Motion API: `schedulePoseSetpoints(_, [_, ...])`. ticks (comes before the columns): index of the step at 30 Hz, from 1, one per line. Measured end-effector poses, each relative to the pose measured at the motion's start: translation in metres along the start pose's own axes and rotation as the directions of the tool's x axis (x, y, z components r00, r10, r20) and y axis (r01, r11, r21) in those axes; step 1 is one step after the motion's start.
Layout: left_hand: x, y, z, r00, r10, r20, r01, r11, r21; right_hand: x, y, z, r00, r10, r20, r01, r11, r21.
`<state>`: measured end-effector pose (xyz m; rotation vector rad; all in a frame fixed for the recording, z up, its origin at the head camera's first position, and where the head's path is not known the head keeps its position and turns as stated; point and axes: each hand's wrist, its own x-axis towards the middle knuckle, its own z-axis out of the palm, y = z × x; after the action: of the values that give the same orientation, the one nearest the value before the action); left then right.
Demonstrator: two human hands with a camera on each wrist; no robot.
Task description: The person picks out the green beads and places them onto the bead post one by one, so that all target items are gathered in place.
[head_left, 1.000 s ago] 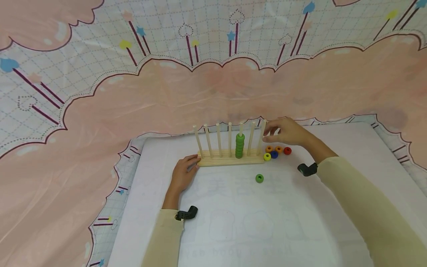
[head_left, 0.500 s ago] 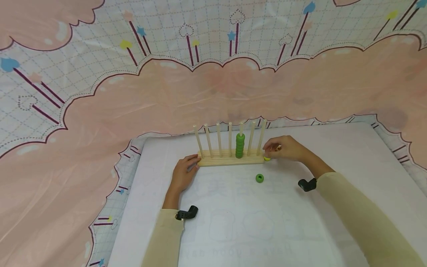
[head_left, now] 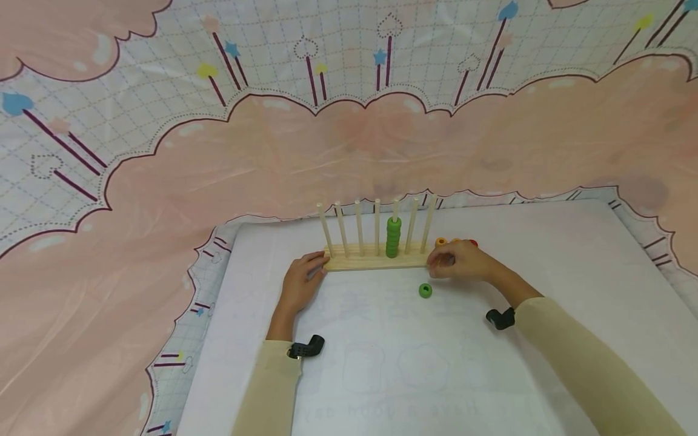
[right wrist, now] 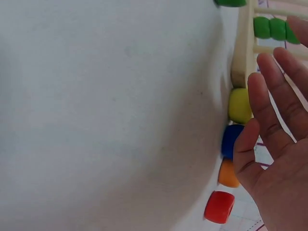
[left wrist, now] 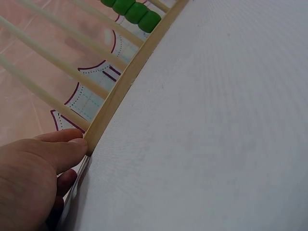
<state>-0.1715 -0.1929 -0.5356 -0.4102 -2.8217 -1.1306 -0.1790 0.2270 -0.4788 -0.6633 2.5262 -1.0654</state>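
A wooden peg stand (head_left: pixel 376 263) carries a row of upright pegs, one bearing a stack of green beads (head_left: pixel 392 238). With thumb and fingers, my left hand (head_left: pixel 299 281) holds the stand's left end; the left wrist view shows the thumb (left wrist: pixel 72 153) against the base. At the right end hovers my right hand (head_left: pixel 463 261), its fingers loosely extended and nothing between them. Beside it in the right wrist view lie a yellow bead (right wrist: pixel 239 105), a blue bead (right wrist: pixel 231 141), an orange bead (right wrist: pixel 228 173) and a red bead (right wrist: pixel 219 207). The hand partly hides them in the head view.
A loose green bead (head_left: pixel 425 290) lies in front of the stand's right end. Everything rests on a white tabletop (head_left: pixel 371 345). Behind and to the left hangs a pink patterned cloth (head_left: pixel 327 157).
My right hand has come down from beside the rightmost peg, past the coloured beads, to low at the stand's right end. The left hand, the stand and the loose green bead stay put.
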Motion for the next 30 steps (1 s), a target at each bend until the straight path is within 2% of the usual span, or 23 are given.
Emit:
schedulePoseSetpoints(4, [0.000, 0.000, -0.001, 1.000, -0.003, -0.002, 0.003, 1.000, 0.000, -0.001, -0.001, 0.005, 1.000, -0.006, 0.028, 0.006, 1.000, -0.015])
schedulePoseSetpoints(11, [0.000, -0.001, -0.001, 1.000, -0.016, 0.003, 0.016, 1.000, -0.004, -0.001, -0.004, 0.015, 0.994, 0.029, 0.101, -0.028, 0.999, -0.016])
schedulePoseSetpoints(15, [0.000, 0.000, -0.001, 1.000, -0.015, 0.002, 0.015, 1.000, -0.007, 0.000, -0.003, 0.019, 0.991, 0.009, 0.136, -0.004, 0.999, -0.036])
schedulePoseSetpoints(30, [-0.001, 0.002, 0.000, 1.000, -0.012, -0.001, 0.012, 1.000, 0.003, -0.003, -0.005, 0.023, 0.987, -0.004, 0.164, 0.011, 0.999, -0.042])
